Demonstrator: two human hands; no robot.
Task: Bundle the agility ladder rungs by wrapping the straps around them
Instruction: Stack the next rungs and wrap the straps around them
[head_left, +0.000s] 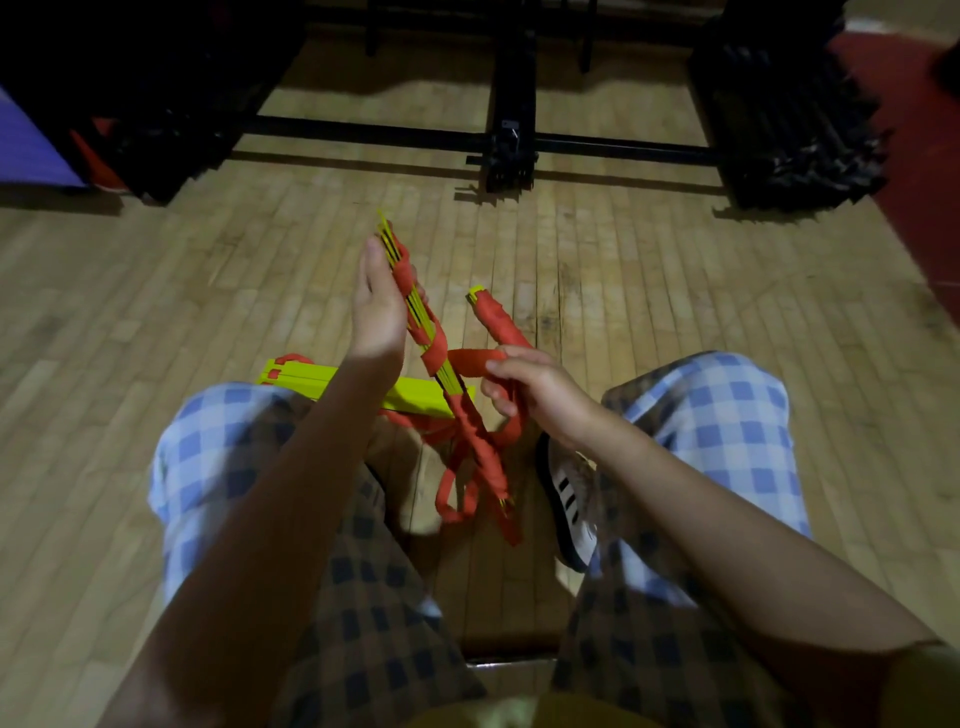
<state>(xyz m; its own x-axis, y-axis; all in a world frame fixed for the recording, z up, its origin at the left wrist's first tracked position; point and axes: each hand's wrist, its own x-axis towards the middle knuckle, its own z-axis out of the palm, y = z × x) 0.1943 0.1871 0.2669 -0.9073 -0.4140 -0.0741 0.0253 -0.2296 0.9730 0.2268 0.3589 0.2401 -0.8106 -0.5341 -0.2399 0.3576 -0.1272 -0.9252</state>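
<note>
hands (375, 306): 2 | rung bundles (422, 332): 3 | shoe (569, 506): 1

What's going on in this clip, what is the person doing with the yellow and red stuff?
A seated person is bundling yellow ladder rungs. The left hand holds the bundle upright while the right hand pinches the red strap, partway through a wrap. Another strap-wrapped bundle and a flat stack of rungs lie on the wooden floor.

The left hand (376, 306) covers the middle of the rung bundle (415, 317) — its fingertips are out of sight behind it. The right hand (535, 387) hides part of the red strap (470, 361). Dark racks (795, 104) are too dim to identify — cut off at the top edge.
</note>
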